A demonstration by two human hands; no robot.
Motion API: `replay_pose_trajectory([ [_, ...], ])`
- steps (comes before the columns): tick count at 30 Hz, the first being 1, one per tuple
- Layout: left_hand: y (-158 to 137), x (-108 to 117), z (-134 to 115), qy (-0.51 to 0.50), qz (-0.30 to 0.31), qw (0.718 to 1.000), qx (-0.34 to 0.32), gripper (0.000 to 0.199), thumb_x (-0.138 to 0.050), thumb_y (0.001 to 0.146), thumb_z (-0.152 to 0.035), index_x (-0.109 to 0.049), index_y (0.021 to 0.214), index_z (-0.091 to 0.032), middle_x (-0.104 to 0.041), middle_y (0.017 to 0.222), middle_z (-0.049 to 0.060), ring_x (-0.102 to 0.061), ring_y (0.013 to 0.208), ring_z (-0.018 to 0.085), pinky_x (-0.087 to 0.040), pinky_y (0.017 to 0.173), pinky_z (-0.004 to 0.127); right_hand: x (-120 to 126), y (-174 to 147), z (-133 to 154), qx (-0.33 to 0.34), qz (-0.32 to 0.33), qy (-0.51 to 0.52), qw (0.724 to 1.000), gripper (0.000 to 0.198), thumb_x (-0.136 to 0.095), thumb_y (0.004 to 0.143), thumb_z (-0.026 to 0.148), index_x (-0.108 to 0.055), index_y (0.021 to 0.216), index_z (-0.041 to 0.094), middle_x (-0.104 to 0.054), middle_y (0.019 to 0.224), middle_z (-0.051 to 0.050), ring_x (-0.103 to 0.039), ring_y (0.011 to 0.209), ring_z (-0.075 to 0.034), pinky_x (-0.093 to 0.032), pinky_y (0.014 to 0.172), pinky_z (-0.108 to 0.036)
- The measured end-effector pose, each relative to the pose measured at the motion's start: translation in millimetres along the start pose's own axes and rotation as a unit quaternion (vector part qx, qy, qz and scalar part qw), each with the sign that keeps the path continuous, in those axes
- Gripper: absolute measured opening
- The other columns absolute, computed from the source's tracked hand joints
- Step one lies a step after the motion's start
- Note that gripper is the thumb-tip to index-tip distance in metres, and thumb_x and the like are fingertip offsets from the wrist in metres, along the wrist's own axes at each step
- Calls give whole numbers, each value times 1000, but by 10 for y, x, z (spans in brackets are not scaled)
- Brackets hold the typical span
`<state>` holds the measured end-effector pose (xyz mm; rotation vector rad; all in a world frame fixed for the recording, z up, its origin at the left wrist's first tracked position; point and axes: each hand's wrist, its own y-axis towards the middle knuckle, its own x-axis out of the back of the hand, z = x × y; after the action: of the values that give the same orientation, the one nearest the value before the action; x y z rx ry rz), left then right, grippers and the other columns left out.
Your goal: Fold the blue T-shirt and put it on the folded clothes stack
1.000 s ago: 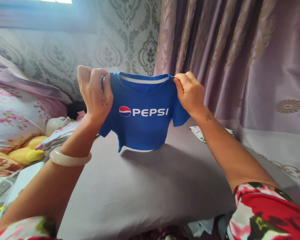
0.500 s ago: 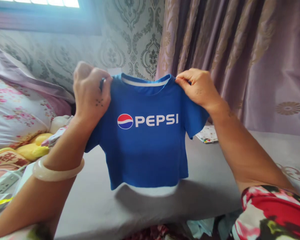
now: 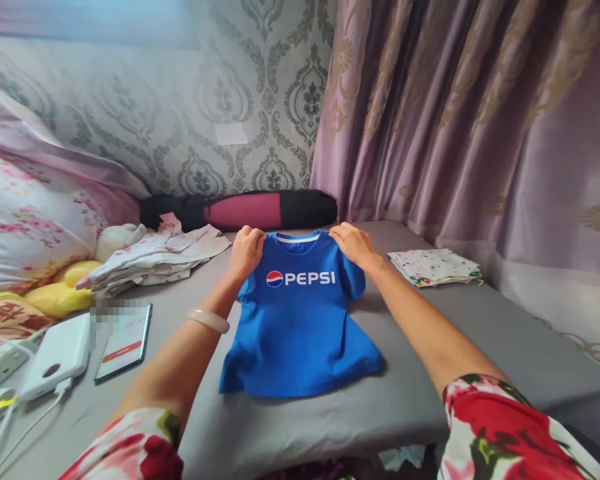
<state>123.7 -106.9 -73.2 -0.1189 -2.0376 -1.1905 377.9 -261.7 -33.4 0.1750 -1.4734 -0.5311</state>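
Note:
A blue T-shirt [image 3: 300, 333] with a round logo and PEPSI lettering faces me, its lower part lying on the grey sheet [image 3: 410, 387]. My left hand [image 3: 247, 252] pinches its left shoulder, beside the white-banded collar. At the other shoulder, the fingers of my right hand [image 3: 350, 243] are closed on the fabric. The shirt's top is stretched between both hands, and its hem spreads toward me with soft wrinkles. A pale bangle circles my left wrist.
Folded patterned clothes [image 3: 155, 257] lie left, and a folded white printed cloth [image 3: 435, 267] lies right. A phone [image 3: 125, 343], a white power bank [image 3: 57, 353] with cables and a power strip [image 3: 3, 363] are at left. A black-and-maroon roll [image 3: 243, 210] rests against the wall.
Both hands have moved down and away from me with the T-shirt. Held up before, its lower part now lies on the sheet. The grip on both shoulders is kept.

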Motion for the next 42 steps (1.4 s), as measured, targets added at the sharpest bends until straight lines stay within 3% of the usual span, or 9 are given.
replay_pose_trajectory([
  [5,-29,-277,127,4,45,999,28,20,-52,90,-33,-67,89,-19,-58,90,8,-56,88,23,-45,85,36,-317,48,-53,-25,35,-15,999,36,-35,102,40,-66,116,30,-63,116,-6,-62,99,-22,-41,76,-30],
  [13,2,-563,241,14,132,989,68,33,-54,89,-44,-74,98,-19,-63,83,8,-58,85,25,-43,79,35,-721,184,-172,-33,85,-26,995,38,-31,103,41,-64,117,30,-62,117,-7,-62,101,-24,-43,77,-31],
  [24,-24,-979,464,36,136,984,110,34,-49,92,-42,-75,99,-22,-64,87,10,-58,89,26,-42,79,34,-1182,381,-214,-64,163,-43,984,40,-27,104,41,-61,121,30,-59,124,-7,-61,104,-23,-42,82,-33],
  [36,138,-1270,568,65,131,981,128,36,-46,93,-43,-75,101,-22,-65,91,11,-59,93,26,-42,80,34,-1506,691,-368,-55,169,-58,982,40,-25,104,41,-61,119,28,-59,126,-10,-62,104,-24,-42,81,-35],
  [42,181,-1333,526,95,238,953,163,31,-51,91,-39,-74,103,-22,-71,104,12,-63,100,27,-44,82,35,-1593,733,-384,-65,206,-43,975,36,-32,103,33,-64,116,23,-60,123,-13,-59,109,-25,-40,86,-35],
])
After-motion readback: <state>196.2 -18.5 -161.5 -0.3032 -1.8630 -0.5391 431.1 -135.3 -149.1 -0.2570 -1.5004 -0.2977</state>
